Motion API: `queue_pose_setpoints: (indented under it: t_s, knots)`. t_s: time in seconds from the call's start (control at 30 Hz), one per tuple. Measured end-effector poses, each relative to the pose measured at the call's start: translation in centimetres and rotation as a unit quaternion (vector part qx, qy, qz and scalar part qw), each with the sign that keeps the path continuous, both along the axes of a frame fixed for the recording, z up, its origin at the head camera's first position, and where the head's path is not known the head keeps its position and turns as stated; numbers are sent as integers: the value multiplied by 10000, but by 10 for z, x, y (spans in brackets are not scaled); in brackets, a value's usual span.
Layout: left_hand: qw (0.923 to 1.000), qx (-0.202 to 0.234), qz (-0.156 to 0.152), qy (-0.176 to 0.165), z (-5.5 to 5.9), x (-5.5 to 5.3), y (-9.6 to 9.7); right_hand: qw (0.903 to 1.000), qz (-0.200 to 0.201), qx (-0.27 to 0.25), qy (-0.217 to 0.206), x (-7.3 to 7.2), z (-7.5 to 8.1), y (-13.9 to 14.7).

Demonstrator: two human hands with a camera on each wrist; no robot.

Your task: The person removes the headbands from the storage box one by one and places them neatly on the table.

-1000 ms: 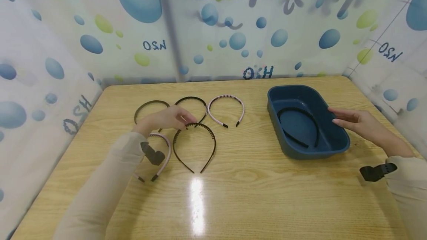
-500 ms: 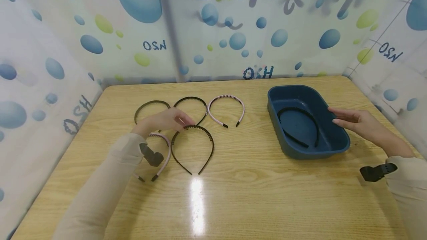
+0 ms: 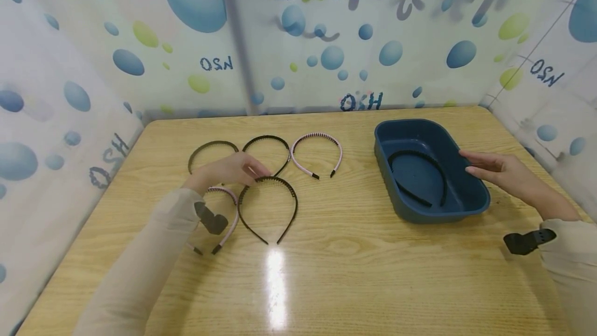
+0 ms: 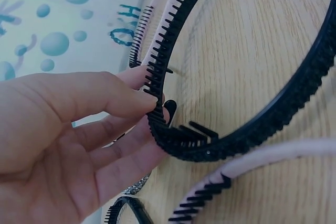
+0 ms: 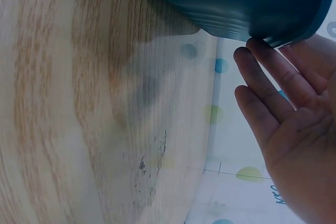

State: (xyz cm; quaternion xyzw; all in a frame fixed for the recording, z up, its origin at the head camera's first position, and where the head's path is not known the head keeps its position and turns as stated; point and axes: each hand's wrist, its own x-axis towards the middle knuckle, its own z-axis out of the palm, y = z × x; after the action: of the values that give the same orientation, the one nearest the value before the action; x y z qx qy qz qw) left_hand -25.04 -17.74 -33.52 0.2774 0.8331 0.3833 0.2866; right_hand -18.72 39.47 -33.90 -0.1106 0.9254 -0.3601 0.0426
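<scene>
My left hand (image 3: 235, 167) pinches the toothed top of a black headband (image 3: 294, 198) between thumb and fingers. Its two ends point toward the table's near side. In the left wrist view, the thumb presses the inner teeth of this headband (image 4: 210, 153), with fingers behind it. Far to the right, my right hand (image 3: 506, 172) holds the rim of a blue plastic basin (image 3: 431, 217), thumb over the edge. The other fingers lie fairly straight along the outer wall in the right wrist view. Inside the basin is another black headband (image 3: 443, 178).
Behind the left hand lie a dark headband (image 3: 212, 142), a black headband (image 3: 267, 137) and a pink headband (image 3: 339, 149). Another pink headband (image 3: 228, 229) is partly hidden under the left wrist. The wooden table (image 3: 364, 274) meets patterned curtains at its back and sides.
The pinched black headband has shifted slightly left and toward the near side along with my left hand, then nearly stopped. My right hand and the basin have stayed in place.
</scene>
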Motion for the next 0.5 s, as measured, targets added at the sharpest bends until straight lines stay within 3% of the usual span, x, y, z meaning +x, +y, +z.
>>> queue_pose_setpoints:
  t_s: [0.5]
  knots:
    - [9999, 64, -107, 39, -5, -3, 1, 10000, 17, -28, 2, 0, -2, 1]
